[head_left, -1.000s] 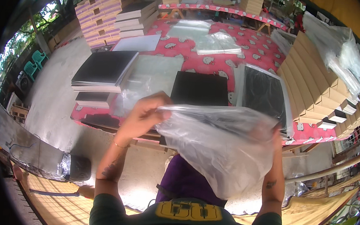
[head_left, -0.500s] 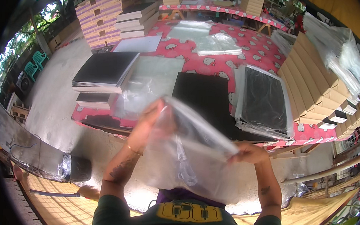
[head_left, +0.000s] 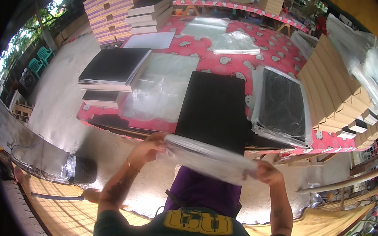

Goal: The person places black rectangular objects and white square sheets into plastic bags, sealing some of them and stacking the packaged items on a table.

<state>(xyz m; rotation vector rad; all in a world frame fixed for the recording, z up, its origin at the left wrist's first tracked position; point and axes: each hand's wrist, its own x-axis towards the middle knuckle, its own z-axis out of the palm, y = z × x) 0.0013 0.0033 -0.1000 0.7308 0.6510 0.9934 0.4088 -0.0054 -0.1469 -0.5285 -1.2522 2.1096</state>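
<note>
A clear plastic bag (head_left: 207,160) is stretched between my hands at the table's near edge. My left hand (head_left: 147,150) pinches its left end and my right hand (head_left: 269,173) grips its right end. Just beyond the bag lies a flat black sheet (head_left: 213,104), its near end meeting the bag; whether any of it is inside, I cannot tell. To the left, loose clear bags (head_left: 162,89) lie flat beside a stack of black-topped sheets (head_left: 115,65). On the right sits a pile of black sheets in clear plastic (head_left: 283,103).
Brown cardboard boxes (head_left: 333,85) lean in a row at the right, with plastic bags (head_left: 358,56) over them. Tall box stacks (head_left: 110,14) stand at the far left. More plastic (head_left: 234,44) lies farther back on the pink patterned tablecloth (head_left: 228,67).
The plastic bag was hanging wide and blurred between my hands; now it is a narrow band nearer the table edge. My left hand has come down toward me, baring more of the black sheet.
</note>
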